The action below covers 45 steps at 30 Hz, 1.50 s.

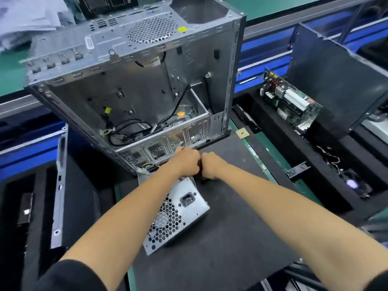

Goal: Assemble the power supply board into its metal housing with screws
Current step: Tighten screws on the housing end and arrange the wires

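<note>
A silver power supply box [177,213] with a honeycomb fan grille and a black mains socket lies tilted on the black mat, just in front of the open grey computer case [134,85]. My left hand [184,162] is closed at the case's lower front edge, above the power supply's far end, where coloured wires show. My right hand [212,165] is closed right beside it, touching it, over something dark that I cannot make out. The fingers of both hands are hidden.
A green circuit board [291,101] leans in a black foam tray at the right. A small chip [242,132] lies by the case's right corner. A metal side panel [58,194] stands in foam at the left. Black cables lie inside the case.
</note>
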{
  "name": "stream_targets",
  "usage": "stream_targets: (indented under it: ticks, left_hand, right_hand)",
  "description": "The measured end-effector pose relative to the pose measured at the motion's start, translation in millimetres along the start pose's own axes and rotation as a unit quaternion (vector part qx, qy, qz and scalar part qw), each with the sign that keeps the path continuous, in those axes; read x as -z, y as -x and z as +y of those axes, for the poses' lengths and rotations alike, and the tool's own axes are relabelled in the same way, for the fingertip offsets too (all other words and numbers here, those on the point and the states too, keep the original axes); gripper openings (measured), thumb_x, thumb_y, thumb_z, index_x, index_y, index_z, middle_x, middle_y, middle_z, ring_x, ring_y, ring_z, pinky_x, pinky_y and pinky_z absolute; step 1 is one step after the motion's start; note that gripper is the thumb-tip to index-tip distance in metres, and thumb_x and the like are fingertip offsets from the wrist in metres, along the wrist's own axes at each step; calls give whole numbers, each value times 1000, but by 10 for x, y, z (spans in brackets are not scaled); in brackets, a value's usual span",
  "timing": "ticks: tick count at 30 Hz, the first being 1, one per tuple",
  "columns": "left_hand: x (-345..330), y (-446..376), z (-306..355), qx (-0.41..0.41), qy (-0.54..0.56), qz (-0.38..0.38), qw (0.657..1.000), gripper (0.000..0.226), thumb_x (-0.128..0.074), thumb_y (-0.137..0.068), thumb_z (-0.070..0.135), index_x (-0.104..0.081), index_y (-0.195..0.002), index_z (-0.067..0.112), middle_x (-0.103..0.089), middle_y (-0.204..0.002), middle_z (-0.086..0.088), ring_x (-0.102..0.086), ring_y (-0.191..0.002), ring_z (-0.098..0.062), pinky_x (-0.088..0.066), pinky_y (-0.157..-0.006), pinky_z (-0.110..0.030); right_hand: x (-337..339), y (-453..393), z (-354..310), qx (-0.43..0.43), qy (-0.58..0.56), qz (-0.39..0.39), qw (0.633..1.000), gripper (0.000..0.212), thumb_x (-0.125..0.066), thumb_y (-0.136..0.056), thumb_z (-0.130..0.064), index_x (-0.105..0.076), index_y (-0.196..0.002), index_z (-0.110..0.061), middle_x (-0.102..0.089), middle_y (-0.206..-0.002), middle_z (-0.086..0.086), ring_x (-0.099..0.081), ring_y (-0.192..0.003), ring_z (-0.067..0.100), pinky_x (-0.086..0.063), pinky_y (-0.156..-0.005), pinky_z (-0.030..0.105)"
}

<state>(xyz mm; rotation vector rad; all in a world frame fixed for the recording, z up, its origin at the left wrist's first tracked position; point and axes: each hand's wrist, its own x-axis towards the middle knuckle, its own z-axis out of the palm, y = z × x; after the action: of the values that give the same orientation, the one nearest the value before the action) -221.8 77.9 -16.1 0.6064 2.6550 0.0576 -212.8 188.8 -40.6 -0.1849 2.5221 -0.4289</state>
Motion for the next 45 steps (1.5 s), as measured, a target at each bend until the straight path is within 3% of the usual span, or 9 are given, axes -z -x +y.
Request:
stream_targets:
  ticks: [10,14,17,20,24,27,33,39,45]
  left_hand:
    - [13,34,-13,50,96,43,993,24,-47,-75,2,-47,-54,16,-56,-62,-8,-50,-77,-25,-20,-74,-33]
    - [90,114,-27,60,148,96,983,24,-50,-77,2,-60,-60,16,-66,-80,-6,-50,-93,-25,-25,-80,-35]
    - [170,250,-80,66,207,145,965,26,-53,-76,0,-67,-86,20,-65,-96,3,-47,-97,-18,-32,-86,-35]
    - [237,450,-159,66,333,169,925,34,-64,-75,0,-56,-100,22,-57,-87,5,-52,-79,-16,-44,-70,-25]
    - [301,690,-182,88,389,221,890,40,-83,-72,27,-54,-101,24,-60,-72,8,-54,-62,-2,-42,-56,-15]
    - [298,862,-134,83,445,265,851,24,-80,-76,18,-63,-93,18,-68,-76,-7,-57,-65,-12,-50,-66,-31]
    - [281,1265,-137,67,540,317,777,8,-69,-82,1,-71,-88,6,-70,-72,-11,-65,-63,-16,-57,-67,-32]
    - [233,1522,-162,75,544,301,780,17,-48,-97,-2,-65,-98,3,-68,-71,-10,-69,-58,-10,-56,-57,-20]
    - [48,1735,-139,69,542,244,801,16,-52,-97,4,-66,-91,3,-72,-78,-13,-72,-67,-20,-58,-62,-25]
  right_hand:
    - [-7,-10,26,11,-17,23,1000,12,-56,-82,-7,-53,-93,-9,-60,-109,18,-62,-94,35,-42,-64,31]
    - [134,35,0,5,-49,34,998,7,-57,-83,-12,-54,-80,-7,-58,-86,12,-56,-80,30,-41,-59,30]
    - [387,130,-68,1,-87,41,995,25,-54,-82,-8,-44,-59,-7,-46,-58,7,-47,-60,26,-33,-45,25]
    - [735,295,-196,7,-167,38,985,26,-61,-78,-9,-49,-55,-5,-47,-43,7,-40,-39,20,-28,-37,16]
    - [949,508,-422,33,-268,25,963,13,-67,-78,-16,-67,-79,-3,-52,-54,9,-40,-42,19,-28,-37,15]
    - [904,652,-578,41,-305,6,952,12,-68,-77,-16,-62,-80,-5,-51,-64,13,-42,-55,21,-29,-43,21]
    - [810,916,-868,44,-313,21,949,15,-67,-66,-17,-54,-64,-11,-48,-65,12,-40,-59,22,-29,-48,27]
    - [778,1173,-1040,94,-336,80,934,22,-56,-82,-2,-48,-63,-7,-47,-57,7,-40,-47,16,-31,-39,19]
    - [890,1414,-1230,184,-373,196,888,18,-43,-101,-24,-47,-103,-7,-65,-79,12,-55,-61,18,-49,-53,24]
